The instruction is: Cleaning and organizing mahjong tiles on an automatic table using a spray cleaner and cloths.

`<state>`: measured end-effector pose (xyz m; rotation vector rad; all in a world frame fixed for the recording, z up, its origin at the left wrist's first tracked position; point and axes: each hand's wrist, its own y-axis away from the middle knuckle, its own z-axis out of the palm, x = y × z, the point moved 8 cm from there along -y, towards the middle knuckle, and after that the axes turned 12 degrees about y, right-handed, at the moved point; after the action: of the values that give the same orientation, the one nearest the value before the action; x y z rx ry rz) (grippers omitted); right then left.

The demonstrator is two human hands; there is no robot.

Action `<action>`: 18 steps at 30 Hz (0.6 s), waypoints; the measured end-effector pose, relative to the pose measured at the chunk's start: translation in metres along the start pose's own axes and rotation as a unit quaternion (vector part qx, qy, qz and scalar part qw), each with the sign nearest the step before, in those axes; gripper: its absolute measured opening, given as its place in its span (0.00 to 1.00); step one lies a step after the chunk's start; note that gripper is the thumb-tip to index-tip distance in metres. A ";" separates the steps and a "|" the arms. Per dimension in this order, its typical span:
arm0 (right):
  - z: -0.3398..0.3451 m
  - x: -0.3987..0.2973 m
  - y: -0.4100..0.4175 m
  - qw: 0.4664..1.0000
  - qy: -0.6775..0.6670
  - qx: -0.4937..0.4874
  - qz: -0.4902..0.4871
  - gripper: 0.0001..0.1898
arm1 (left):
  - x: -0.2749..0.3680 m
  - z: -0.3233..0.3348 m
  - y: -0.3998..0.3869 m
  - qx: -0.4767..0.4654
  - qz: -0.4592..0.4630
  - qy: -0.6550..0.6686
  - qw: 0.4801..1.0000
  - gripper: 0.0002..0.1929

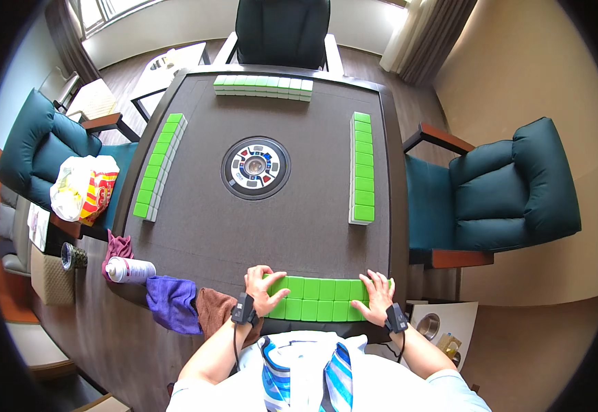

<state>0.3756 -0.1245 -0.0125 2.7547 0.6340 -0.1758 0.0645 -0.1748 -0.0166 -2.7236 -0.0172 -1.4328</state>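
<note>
Right in front of me lies a block of green-backed mahjong tiles (318,298), two rows side by side, green faces up. My left hand (264,292) clasps its left end, with thumb and forefinger over the end tiles. At the right end, my right hand (377,298) presses in the same way, fingers along the far side and thumb near the front row. Both hands cover some of the end tiles. Each wrist wears a black strapped device with a cable. The block rests at the near edge of the dark mahjong table (299,226).
Stacked tile walls stand on the left (160,167), far (263,87) and right (362,167) sides, around a round centre console (255,167). By the near left corner are a spray can (131,270), a purple cloth (174,304) and a brown cloth (221,309). Green armchairs flank the table.
</note>
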 end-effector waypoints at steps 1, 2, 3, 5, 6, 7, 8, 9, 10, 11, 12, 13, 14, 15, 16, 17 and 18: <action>0.002 -0.001 0.011 1.000 0.015 -0.001 -0.007 0.42 | 0.000 0.000 0.001 -0.002 0.000 0.000 1.000 0.21; 0.005 0.001 0.012 1.000 0.021 -0.009 -0.011 0.43 | 0.000 -0.001 0.002 0.001 0.001 0.009 1.000 0.21; 0.006 0.003 0.013 0.999 0.028 -0.016 -0.015 0.44 | 0.001 0.000 0.002 0.005 0.003 0.018 1.000 0.20; 0.003 0.012 0.014 0.998 0.048 -0.036 -0.028 0.46 | 0.000 0.002 0.001 -0.016 -0.008 0.035 0.999 0.21; 0.001 0.015 0.012 0.995 0.066 -0.056 -0.042 0.47 | -0.004 0.002 0.000 -0.038 -0.020 0.049 0.998 0.22; -0.018 0.017 0.007 0.990 0.094 -0.096 -0.039 0.45 | -0.011 -0.002 0.000 -0.054 -0.036 0.060 0.996 0.23; -0.042 0.031 0.001 0.992 0.041 -0.112 -0.042 0.43 | -0.014 -0.009 -0.002 -0.063 -0.039 0.086 0.994 0.25; -0.067 0.050 -0.004 0.991 -0.011 -0.129 -0.042 0.40 | -0.008 -0.023 -0.010 -0.057 -0.026 0.035 0.997 0.28; -0.098 0.067 -0.007 0.982 -0.143 -0.128 -0.001 0.37 | -0.006 -0.044 -0.019 -0.026 -0.032 0.024 0.999 0.28; -0.129 0.081 -0.010 0.954 -0.271 -0.123 0.041 0.34 | -0.002 -0.064 -0.030 0.005 -0.036 0.014 0.999 0.29; -0.165 0.097 -0.014 0.945 -0.305 -0.103 0.063 0.32 | -0.006 -0.078 -0.044 0.033 -0.106 0.166 0.980 0.28; -0.195 0.111 -0.022 0.933 -0.341 -0.084 0.080 0.31 | -0.006 -0.090 -0.056 0.060 -0.176 0.309 0.933 0.27; -0.226 0.119 -0.030 0.921 -0.374 -0.064 0.092 0.31 | 0.022 -0.104 -0.073 0.103 -0.182 0.427 0.880 0.23; -0.251 0.127 -0.043 0.907 -0.407 -0.045 0.098 0.31 | 0.034 -0.110 -0.083 0.137 -0.211 0.560 0.789 0.20; -0.270 0.132 -0.059 0.898 -0.431 -0.032 0.080 0.30 | 0.049 -0.108 -0.096 0.129 -0.190 0.650 0.725 0.19; -0.286 0.136 -0.076 0.888 -0.454 -0.020 0.061 0.30 | 0.061 -0.103 -0.110 0.119 -0.167 0.730 0.652 0.19; -0.296 0.141 -0.099 0.887 -0.459 -0.014 0.057 0.29 | 0.066 -0.090 -0.117 0.126 -0.188 0.740 0.633 0.18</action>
<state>0.4725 0.1132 0.2139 2.2668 0.1940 -1.3127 0.0234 -0.0647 0.0948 -0.6409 -0.6233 -2.9095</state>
